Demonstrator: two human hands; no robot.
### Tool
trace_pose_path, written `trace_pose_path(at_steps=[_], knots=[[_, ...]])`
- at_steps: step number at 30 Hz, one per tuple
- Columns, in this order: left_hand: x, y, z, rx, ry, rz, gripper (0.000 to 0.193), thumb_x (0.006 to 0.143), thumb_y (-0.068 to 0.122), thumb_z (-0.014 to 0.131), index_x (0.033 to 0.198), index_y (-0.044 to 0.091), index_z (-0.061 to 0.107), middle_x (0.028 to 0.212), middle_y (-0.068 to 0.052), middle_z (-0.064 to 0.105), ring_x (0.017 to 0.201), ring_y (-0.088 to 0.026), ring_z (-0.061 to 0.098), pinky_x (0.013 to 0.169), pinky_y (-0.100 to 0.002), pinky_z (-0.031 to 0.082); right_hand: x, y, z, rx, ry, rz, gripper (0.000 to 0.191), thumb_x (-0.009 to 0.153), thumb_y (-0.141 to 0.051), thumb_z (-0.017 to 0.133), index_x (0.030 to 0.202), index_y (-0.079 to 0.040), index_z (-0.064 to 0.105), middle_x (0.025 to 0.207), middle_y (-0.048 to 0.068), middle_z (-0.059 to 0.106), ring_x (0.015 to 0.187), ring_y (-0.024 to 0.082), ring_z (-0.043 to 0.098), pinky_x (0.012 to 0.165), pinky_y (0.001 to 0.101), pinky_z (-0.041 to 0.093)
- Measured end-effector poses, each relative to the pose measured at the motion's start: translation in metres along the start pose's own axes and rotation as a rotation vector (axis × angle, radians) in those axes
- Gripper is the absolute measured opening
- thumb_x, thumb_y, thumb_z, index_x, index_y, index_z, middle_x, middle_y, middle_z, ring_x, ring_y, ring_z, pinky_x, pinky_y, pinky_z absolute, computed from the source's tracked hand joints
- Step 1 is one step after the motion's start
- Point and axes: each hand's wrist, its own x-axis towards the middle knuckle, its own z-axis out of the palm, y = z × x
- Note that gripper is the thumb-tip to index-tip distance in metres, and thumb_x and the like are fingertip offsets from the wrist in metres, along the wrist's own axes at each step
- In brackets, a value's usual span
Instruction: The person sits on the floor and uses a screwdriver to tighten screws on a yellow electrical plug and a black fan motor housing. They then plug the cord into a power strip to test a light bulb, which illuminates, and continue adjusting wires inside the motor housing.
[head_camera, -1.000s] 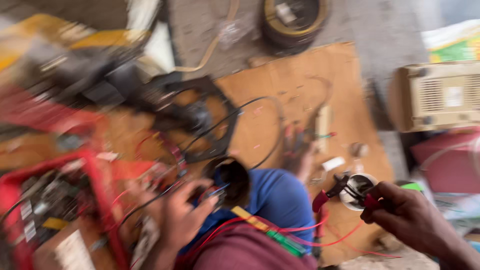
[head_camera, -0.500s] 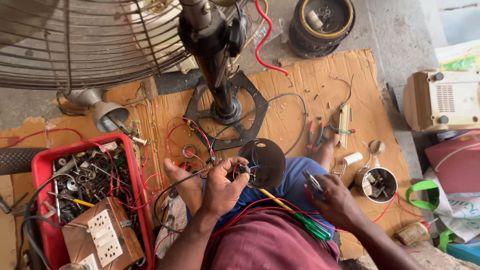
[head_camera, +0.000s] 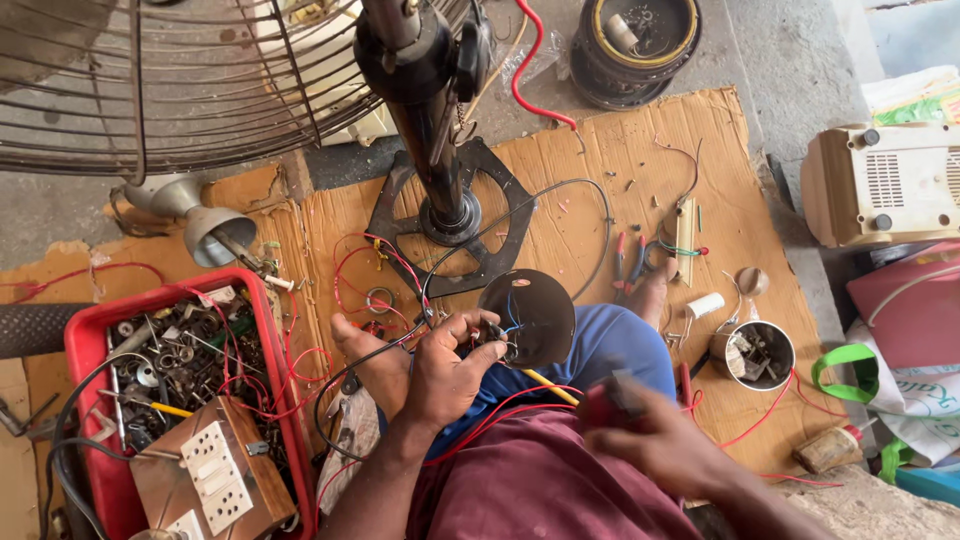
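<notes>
A: What's the left hand (head_camera: 440, 375) doing?

B: It is clamped on the dark round cover (head_camera: 535, 315), fingers curled at its rim where blue and white wires (head_camera: 510, 325) come out. The cover rests over the blue-clad knee (head_camera: 610, 345), at about six o'clock from the fan stand (head_camera: 435, 150).

A: And the right hand (head_camera: 665, 445)?

B: Blurred — closed around something red (head_camera: 605, 405), a small tool handle by the look of it, at four o'clock from the cover. I cannot tell what kind.

A: Which step is this, then?

B: I'd judge wiring work on the cover, with the tool being brought in. The next move calls for a steady cover and a fine aim at the wire ends — they are thin and crowded.

A: Anything else close by?

B: A red tray (head_camera: 85, 345) of parts at nine o'clock, a tin (head_camera: 760, 355) of bits at three, all on cardboard (head_camera: 640, 150).
</notes>
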Motion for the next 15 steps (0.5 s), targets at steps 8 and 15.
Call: trace_pose_path(at_steps=[8,15], knots=[[-0.009,0.015,-0.003,0.371,0.03,0.254,0.018,0.083,0.002,0.077,0.099,0.007,0.073,0.093,-0.004,0.072,0.092,-0.017,0.065,0.082,-0.031,0.052,0.043,-0.039,0.052,-0.175,-0.115,0.142,0.025,0.074,-0.02,0.082,0.079,-0.006,0.062,0.072,0.001,0.058,0.071,0.014,0.052,0.067,0.0335,0.044],[-0.01,0.019,-0.003,0.338,0.002,0.188,0.017,0.082,-0.001,0.075,0.097,0.008,0.074,0.091,-0.004,0.072,0.094,-0.018,0.066,0.085,-0.032,0.052,0.05,-0.056,0.056,-0.23,-0.067,0.181,0.025,0.073,-0.021,0.083,0.08,-0.006,0.064,0.074,0.002,0.065,0.074,0.013,0.058,0.07,0.0342,0.049]])
